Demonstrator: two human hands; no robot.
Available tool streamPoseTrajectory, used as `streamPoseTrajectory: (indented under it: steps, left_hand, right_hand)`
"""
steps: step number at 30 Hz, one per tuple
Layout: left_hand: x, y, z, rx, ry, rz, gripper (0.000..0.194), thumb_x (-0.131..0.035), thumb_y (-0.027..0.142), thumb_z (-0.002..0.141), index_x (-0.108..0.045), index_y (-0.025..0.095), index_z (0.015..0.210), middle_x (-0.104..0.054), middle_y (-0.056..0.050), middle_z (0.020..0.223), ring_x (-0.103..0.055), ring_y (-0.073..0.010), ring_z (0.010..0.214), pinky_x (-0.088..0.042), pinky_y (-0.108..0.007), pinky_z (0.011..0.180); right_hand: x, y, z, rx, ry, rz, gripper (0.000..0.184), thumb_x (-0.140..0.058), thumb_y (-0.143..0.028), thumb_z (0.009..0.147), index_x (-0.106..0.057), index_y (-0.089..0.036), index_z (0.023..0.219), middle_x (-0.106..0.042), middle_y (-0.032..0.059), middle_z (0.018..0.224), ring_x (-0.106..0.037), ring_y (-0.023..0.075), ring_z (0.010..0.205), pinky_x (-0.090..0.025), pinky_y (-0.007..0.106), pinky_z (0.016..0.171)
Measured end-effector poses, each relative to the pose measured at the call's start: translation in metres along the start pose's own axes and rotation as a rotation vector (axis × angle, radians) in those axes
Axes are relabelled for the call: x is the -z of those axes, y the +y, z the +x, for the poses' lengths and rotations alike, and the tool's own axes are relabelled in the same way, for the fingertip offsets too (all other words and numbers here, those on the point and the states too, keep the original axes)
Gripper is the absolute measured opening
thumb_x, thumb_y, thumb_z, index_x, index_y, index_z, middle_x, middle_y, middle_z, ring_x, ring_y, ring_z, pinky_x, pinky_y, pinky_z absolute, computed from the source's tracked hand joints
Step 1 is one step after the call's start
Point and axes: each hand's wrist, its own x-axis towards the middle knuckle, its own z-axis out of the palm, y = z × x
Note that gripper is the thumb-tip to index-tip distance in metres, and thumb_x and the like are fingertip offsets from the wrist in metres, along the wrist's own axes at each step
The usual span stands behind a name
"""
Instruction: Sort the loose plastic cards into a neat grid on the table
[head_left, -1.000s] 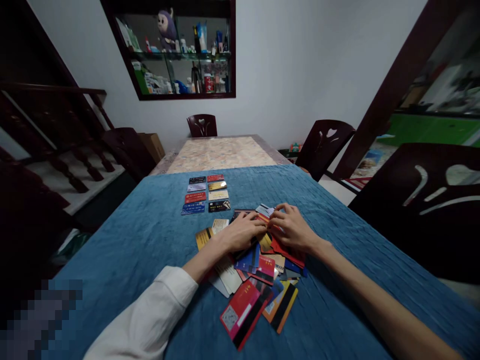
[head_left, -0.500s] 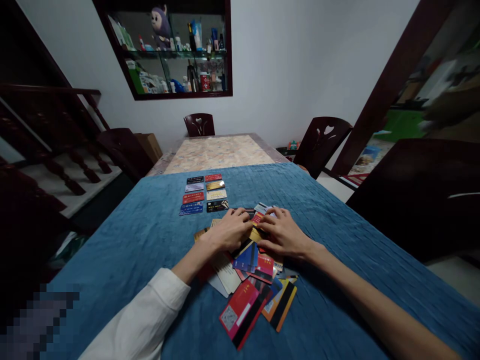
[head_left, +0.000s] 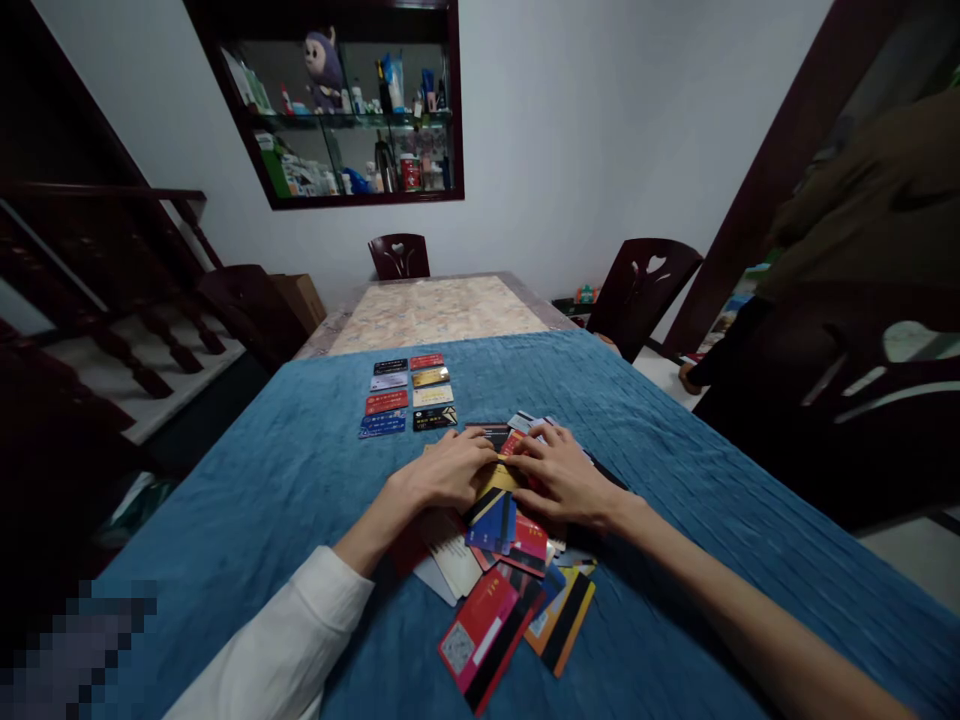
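Note:
A loose heap of plastic cards point(head_left: 510, 570) in red, blue, gold and black lies on the blue cloth point(head_left: 285, 480) in front of me. My left hand point(head_left: 442, 475) rests palm down on the heap's far left part, fingers together and curled over the cards. My right hand point(head_left: 559, 475) lies beside it on the heap, its fingertips meeting the left hand's over a gold card point(head_left: 496, 478). Farther off, several cards point(head_left: 409, 393) are laid out in two neat columns.
Beyond the cloth the table shows a marbled top point(head_left: 439, 310). Dark wooden chairs point(head_left: 645, 285) stand at the far end and right side. A person in dark clothes point(head_left: 862, 260) stands at the right. A wall shelf point(head_left: 352, 110) holds bottles and a plush toy.
Both hands slid slightly left and toward me over the heap, and a gold card has come into sight between them. A person has come into view at the right.

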Motion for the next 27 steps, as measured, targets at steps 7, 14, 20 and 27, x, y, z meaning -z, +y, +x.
streamPoseTrajectory:
  steps: [7,14,20,27]
  left_hand:
    - [0.006,0.001,-0.001,0.026,-0.023,0.008,0.027,-0.058,0.014,0.081,-0.068,0.020,0.105,-0.068,-0.008,0.114,-0.051,-0.0276,0.125,-0.042,-0.041,0.098]
    - [0.006,0.004,-0.002,-0.004,0.017,0.016,0.018,-0.054,0.017,0.088,-0.068,0.018,0.099,-0.068,-0.008,0.107,-0.056,-0.0239,0.112,-0.044,-0.036,0.090]
    - [0.004,0.003,-0.001,-0.016,0.039,0.013,0.014,-0.056,0.016,0.084,-0.068,0.017,0.092,-0.068,-0.007,0.103,-0.057,-0.0231,0.106,-0.044,-0.035,0.087]
    - [0.008,0.003,-0.001,-0.020,0.030,0.014,0.014,-0.054,0.018,0.087,-0.067,0.018,0.086,-0.067,-0.006,0.095,-0.059,-0.0215,0.100,-0.044,-0.034,0.091]
  right_hand:
    - [0.001,0.002,0.000,0.009,0.007,0.049,0.030,-0.059,-0.041,0.091,-0.070,-0.023,0.112,-0.067,0.0095,0.115,-0.046,0.0297,0.111,-0.033,0.050,0.096]
    - [0.004,0.004,0.000,0.016,0.020,0.094,0.028,-0.059,-0.038,0.092,-0.070,-0.022,0.112,-0.068,0.0101,0.116,-0.047,0.0290,0.112,-0.034,0.049,0.096]
    - [0.007,0.006,-0.001,0.025,0.037,0.118,0.029,-0.058,-0.041,0.093,-0.071,-0.023,0.112,-0.069,0.0102,0.116,-0.048,0.0298,0.114,-0.034,0.050,0.096]
    - [0.000,0.010,-0.003,0.002,0.104,0.098,0.027,-0.058,-0.038,0.093,-0.071,-0.023,0.111,-0.071,0.0095,0.112,-0.049,0.0291,0.114,-0.034,0.049,0.097]
